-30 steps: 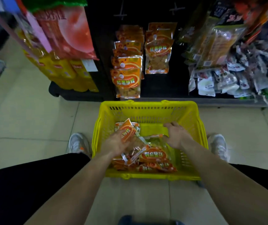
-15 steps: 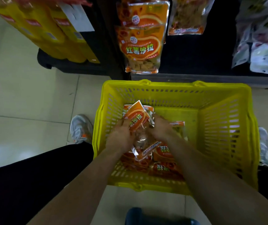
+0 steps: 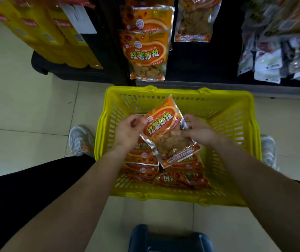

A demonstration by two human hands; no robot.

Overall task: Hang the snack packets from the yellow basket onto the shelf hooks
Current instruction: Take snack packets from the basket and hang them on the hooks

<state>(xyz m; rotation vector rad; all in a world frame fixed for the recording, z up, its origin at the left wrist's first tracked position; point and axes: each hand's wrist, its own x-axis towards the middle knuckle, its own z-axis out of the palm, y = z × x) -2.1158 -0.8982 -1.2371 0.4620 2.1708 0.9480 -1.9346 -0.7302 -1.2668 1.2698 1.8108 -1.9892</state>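
A yellow plastic basket (image 3: pixel 236 128) stands on the floor in front of the shelf. Several orange snack packets (image 3: pixel 142 160) lie in its near half. One orange snack packet (image 3: pixel 163 128) is lifted above the pile, tilted with its top toward the shelf. My left hand (image 3: pixel 129 130) pinches its left edge. My right hand (image 3: pixel 198 130) grips its right side. More of the same packets (image 3: pixel 145 53) hang on the shelf hooks just beyond the basket.
Yellow packages (image 3: pixel 42 31) hang at the upper left above a dark shelf base (image 3: pixel 67 71). White and grey packets (image 3: pixel 272 64) hang at the right. My shoes (image 3: pixel 80 139) flank the basket. A dark object (image 3: pixel 169 239) sits at the bottom edge.
Both hands have raised one packet out of the pile and turned its printed face up. The view has moved closer to the basket and shelf.
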